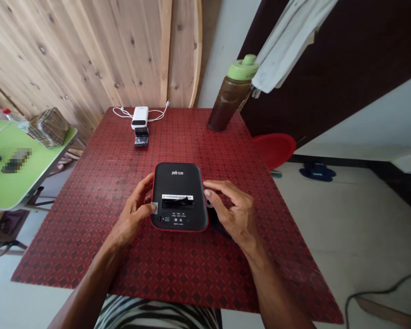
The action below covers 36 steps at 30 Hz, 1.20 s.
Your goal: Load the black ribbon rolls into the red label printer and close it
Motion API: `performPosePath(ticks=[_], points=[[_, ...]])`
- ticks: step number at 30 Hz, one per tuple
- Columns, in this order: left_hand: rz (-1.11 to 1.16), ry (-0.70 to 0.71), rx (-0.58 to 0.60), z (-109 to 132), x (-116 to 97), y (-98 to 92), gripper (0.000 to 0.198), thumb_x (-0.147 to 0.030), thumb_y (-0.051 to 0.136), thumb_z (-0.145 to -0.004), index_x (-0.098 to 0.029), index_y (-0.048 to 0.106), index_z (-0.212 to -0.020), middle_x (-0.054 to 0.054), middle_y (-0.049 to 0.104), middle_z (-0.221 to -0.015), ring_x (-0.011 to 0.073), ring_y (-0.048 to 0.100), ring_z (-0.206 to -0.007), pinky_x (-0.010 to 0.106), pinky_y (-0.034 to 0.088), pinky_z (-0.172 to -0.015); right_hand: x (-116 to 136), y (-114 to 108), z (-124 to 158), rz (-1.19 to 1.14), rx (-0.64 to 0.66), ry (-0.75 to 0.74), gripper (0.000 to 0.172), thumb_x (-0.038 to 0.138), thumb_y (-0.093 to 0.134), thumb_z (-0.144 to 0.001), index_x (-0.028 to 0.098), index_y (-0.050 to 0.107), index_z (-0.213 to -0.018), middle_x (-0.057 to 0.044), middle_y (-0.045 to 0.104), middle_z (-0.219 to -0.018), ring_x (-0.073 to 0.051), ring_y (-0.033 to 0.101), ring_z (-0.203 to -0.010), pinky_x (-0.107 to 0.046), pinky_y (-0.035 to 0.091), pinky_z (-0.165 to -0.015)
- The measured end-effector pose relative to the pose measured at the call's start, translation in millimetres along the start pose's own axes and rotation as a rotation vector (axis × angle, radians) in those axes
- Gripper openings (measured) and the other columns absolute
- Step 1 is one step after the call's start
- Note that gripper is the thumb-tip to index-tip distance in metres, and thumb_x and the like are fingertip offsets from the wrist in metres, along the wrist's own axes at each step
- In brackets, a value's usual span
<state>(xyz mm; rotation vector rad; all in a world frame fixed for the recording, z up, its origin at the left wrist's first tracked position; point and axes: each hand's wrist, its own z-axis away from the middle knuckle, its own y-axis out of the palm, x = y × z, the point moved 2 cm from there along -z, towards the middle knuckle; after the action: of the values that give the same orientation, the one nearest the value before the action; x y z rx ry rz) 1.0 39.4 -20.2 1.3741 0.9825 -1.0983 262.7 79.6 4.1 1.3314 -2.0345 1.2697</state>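
Two hands: L hand pinches small pale tab betw thumb & finger, right by device's left edge. R hand half open, fingers curved, tips on device's right edge, no real grip.
Device: black box w/ red rim, flat on red patterned table, mid-table toward near edge, betw both hands.
Axis: long axis runs away from person, logo end far, button end near. Slot w/ yellow label lies crosswise, facing up.
Why: R hand prob steadying box; flat lie keeps slot & buttons in easy reach.
Far end: white power bank w/ white cable, small dark pack just in front.
Right corner: brown bottle w/ green lid, upright.
Left: green table w/ plaid bag.
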Motion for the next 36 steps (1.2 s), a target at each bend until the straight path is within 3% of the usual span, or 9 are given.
performPosePath(ticks=[13, 22, 29, 32, 36], points=[[0.042, -0.048, -0.039, -2.0, -9.6, 10.3, 0.069, -0.026, 0.074, -0.087, -0.035, 0.064, -0.155, 0.002, 0.053, -0.173, 0.0377, 0.045, -0.162, 0.056, 0.044, -0.129, 1.4, 1.7, 3.8, 0.004, -0.038, -0.044, 0.015, 0.029, 0.068, -0.105, 0.026, 0.081, -0.112, -0.006, 0.087, -0.109, -0.023, 0.083, -0.099, -0.041, 0.066, -0.091], [0.053, -0.027, -0.023, 0.0, -3.5, 8.5, 0.068, -0.026, 0.074, -0.09, -0.035, 0.063, -0.156, 0.002, 0.055, -0.172, 0.0357, 0.045, -0.163, 0.053, 0.039, -0.132, -3.5, 1.9, 7.9, -0.044, 0.001, 0.105, 0.019, 0.038, 0.069, -0.105, 0.027, 0.083, -0.111, -0.004, 0.087, -0.109, -0.024, 0.083, -0.1, -0.039, 0.064, -0.09], [0.09, -0.055, -0.004, 3.9, 0.6, 7.3, 0.07, -0.029, 0.072, -0.094, -0.036, 0.058, -0.162, 0.001, 0.046, -0.179, 0.0379, 0.036, -0.167, 0.054, 0.036, -0.133, 10.2, -4.4, -2.1, 0.029, -0.024, -0.089, 0.014, 0.023, 0.068, -0.107, 0.027, 0.081, -0.111, -0.004, 0.086, -0.107, -0.022, 0.08, -0.1, -0.04, 0.063, -0.093], [0.089, -0.058, 0.0, 4.3, -0.6, 6.4, 0.07, -0.031, 0.073, -0.095, -0.036, 0.057, -0.163, 0.002, 0.045, -0.179, 0.0385, 0.035, -0.168, 0.055, 0.036, -0.133, 33.0, 1.4, -23.0, 0.144, 0.163, -0.251, 0.016, 0.017, 0.066, -0.108, 0.024, 0.081, -0.109, -0.005, 0.086, -0.109, -0.023, 0.079, -0.101, -0.041, 0.063, -0.096], [0.062, -0.052, -0.004, 5.3, -1.6, 3.5, 0.066, -0.032, 0.074, -0.096, -0.037, 0.06, -0.16, 0.001, 0.046, -0.179, 0.0361, 0.036, -0.168, 0.052, 0.032, -0.136, 58.8, 30.7, -53.4, 0.508, 0.662, -0.237, 0.019, 0.011, 0.061, -0.108, 0.016, 0.079, -0.108, -0.012, 0.084, -0.115, -0.028, 0.076, -0.111, -0.044, 0.059, -0.102]])
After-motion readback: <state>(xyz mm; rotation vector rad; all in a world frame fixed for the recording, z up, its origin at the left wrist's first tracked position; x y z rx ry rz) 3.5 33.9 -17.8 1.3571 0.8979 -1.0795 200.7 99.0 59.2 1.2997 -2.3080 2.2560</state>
